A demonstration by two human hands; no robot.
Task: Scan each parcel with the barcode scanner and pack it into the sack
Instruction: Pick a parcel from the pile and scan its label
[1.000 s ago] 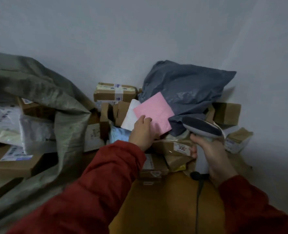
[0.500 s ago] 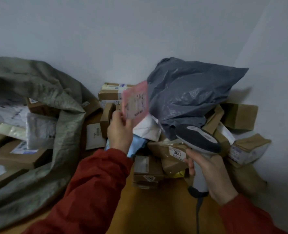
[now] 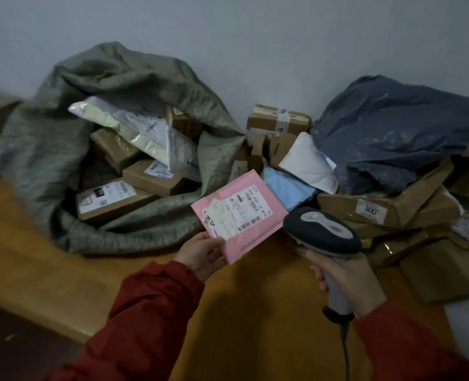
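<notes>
The left hand (image 3: 200, 257) pinches the pink mailer (image 3: 258, 235) at its near corner, the thumb on the label side and the fingers behind. The mailer is held in the air over the table (image 3: 63, 284). Its white label (image 3: 236, 213) faces the camera and shows two barcodes.

The right hand (image 3: 348, 281) grips the handle of the scanner (image 3: 321, 232), with the fingers wrapped round it. The dark head of the scanner is just beside the right edge of the mailer, but I cannot tell if they touch. A cable (image 3: 344, 342) hangs from the bottom of the handle. Both sleeves (image 3: 151, 312) are red.

Behind the mailer, to the left, the sack (image 3: 49, 149) lies on the table with its mouth open toward the person. Inside it are several boxes (image 3: 151, 180) and a plastic mailer (image 3: 145, 127).

To the right a pile (image 3: 434, 259) of parcels stands against the wall (image 3: 228, 37) — a grey bag (image 3: 392, 127) on top, with a white mailer (image 3: 307, 163) and a blue parcel (image 3: 288, 188) beside it. Lower in the pile is a brown box (image 3: 337, 203) with a sticker "300".
</notes>
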